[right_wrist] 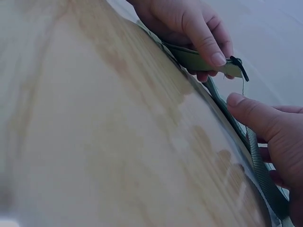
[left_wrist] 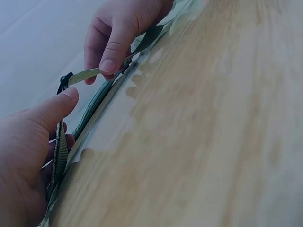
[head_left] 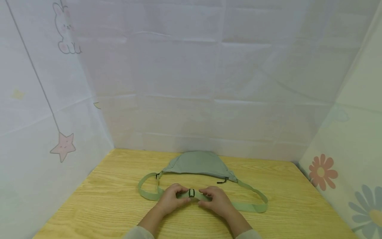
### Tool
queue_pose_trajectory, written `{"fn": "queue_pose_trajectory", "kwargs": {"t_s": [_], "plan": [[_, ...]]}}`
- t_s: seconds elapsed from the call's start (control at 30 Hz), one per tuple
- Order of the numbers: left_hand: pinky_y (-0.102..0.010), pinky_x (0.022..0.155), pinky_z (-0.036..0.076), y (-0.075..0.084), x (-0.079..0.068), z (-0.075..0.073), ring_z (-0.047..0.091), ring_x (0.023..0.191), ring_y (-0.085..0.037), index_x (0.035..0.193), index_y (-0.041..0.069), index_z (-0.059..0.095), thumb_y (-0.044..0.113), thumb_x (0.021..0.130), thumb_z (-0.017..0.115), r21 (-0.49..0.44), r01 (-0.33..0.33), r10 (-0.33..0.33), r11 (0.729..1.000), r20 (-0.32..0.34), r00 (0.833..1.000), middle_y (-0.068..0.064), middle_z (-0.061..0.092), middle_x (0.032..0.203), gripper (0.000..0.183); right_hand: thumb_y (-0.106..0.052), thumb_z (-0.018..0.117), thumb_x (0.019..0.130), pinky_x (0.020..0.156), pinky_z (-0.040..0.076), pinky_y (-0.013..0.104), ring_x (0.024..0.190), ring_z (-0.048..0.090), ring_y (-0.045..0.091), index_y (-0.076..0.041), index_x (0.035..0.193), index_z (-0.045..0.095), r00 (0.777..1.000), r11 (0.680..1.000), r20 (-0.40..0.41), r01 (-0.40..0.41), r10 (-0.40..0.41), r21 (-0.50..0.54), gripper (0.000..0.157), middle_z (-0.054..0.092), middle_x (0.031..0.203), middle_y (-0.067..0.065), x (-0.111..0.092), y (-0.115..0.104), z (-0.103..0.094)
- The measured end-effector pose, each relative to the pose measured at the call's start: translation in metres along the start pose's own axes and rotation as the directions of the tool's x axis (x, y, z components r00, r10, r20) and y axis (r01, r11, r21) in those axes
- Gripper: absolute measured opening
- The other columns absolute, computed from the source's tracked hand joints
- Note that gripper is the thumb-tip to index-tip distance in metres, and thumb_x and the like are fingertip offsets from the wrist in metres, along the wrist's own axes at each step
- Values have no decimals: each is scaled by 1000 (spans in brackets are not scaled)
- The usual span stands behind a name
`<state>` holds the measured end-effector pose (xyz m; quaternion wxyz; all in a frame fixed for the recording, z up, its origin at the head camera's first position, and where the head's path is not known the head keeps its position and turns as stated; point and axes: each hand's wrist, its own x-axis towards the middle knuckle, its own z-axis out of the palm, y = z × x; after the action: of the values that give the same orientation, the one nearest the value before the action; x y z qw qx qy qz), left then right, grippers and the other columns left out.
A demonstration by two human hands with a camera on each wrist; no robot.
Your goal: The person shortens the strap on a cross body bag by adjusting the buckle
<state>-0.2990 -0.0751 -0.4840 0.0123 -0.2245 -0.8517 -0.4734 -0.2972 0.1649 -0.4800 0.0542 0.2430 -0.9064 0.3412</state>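
Note:
A grey-green waist bag (head_left: pixel 198 162) lies on the wooden table, its light green strap (head_left: pixel 252 207) looped toward me. My left hand (head_left: pixel 170 199) pinches the strap just left of a black slider buckle (head_left: pixel 192 193). On the buckle's other side my right hand (head_left: pixel 219 201) pinches the strap between thumb and fingers. Between both hands the webbing is bent, with the buckle (left_wrist: pixel 64 82) at the top of the bend in the left wrist view. The left thumb (right_wrist: pixel 215 56) lies flat along the webbing in the right wrist view.
Behind the hands, a dark zipper pull (head_left: pixel 222 181) hangs from the bag's right end. Another black strap fitting (head_left: pixel 157 176) sits at its left end. Printed cloth walls (head_left: pixel 176 83) close off the table (head_left: pixel 98 199) at the back and both sides.

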Motion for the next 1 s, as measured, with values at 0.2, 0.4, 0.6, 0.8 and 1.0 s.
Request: {"fn": "queue_pose_trajectory", "kwargs": {"t_s": [0.2,0.4,0.6,0.8,1.0], "plan": [[-22,87,47,1,0,1,58,100,-12,111,12,71,31,85,77,-60,23,-23,998,1,1000,1,65,109,33,-41,78,82,81,50,28,94,61,11,-16,111,73,997,993,5,-79,78,87,39,69,105,-6,-4,0,-2],[-22,87,46,4,-1,2,57,99,-10,112,11,70,28,84,78,-109,25,-27,994,-12,1000,-1,66,109,34,-40,78,82,88,51,30,102,64,18,-19,109,73,994,983,-16,-109,112,146,35,71,109,-3,-6,-1,-4],[-23,89,45,5,-1,2,58,102,-16,114,9,69,22,83,79,-193,33,-37,981,-17,999,-7,67,110,35,-37,80,81,79,48,23,91,59,7,-19,109,74,991,974,-22,-125,131,188,34,69,105,-2,-6,-2,-7],[-23,88,44,4,-1,2,57,101,-14,115,8,69,21,82,80,-232,56,-60,971,-11,998,-9,66,108,36,-35,81,80,74,47,21,86,54,2,-18,109,74,988,961,-15,-145,153,237,35,68,102,-2,-7,-4,-8],[-23,86,44,4,-1,2,57,98,-11,115,7,69,22,83,79,-241,37,-42,970,-13,999,-12,67,108,36,-34,81,80,74,47,21,86,55,4,-18,109,75,988,957,-17,-143,152,251,34,68,101,-2,-7,-6,-9]]}}
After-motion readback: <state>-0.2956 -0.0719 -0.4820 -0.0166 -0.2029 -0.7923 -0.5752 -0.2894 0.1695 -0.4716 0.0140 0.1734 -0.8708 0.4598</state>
